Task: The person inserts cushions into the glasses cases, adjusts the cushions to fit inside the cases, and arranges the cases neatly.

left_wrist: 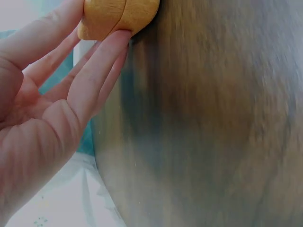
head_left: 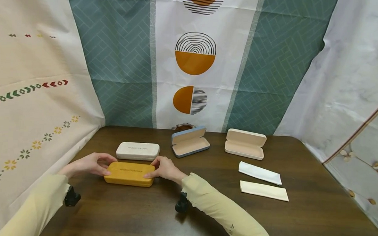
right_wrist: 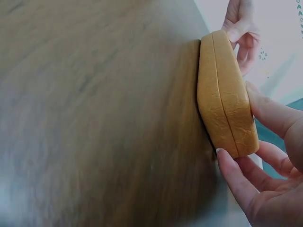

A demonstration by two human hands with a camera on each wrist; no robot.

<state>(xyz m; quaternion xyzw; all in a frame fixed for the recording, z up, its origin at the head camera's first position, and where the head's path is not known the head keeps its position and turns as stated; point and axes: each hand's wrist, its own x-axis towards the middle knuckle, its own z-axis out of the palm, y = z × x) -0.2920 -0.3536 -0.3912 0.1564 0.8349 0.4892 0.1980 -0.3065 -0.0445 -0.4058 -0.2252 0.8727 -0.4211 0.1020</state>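
A closed mustard-yellow glasses case (head_left: 129,174) lies on the brown table, just in front of a closed white glasses case (head_left: 138,151). My left hand (head_left: 93,164) grips its left end, with the thumb on the lid and fingers at the end and back. At the opposite end my right hand (head_left: 166,170) pinches the case, thumb on top. The right wrist view shows the yellow case (right_wrist: 225,94) from its end, its lid seam closed and fingers under the near edge. Only a corner of the yellow case (left_wrist: 116,19) shows in the left wrist view.
Behind, a blue glasses case (head_left: 190,142) and a cream glasses case (head_left: 245,144) stand with lids raised. On the right lie a folded white cloth (head_left: 259,173) and a folded cream cloth (head_left: 264,190). A patterned curtain (head_left: 125,60) hangs along the table's back edge.
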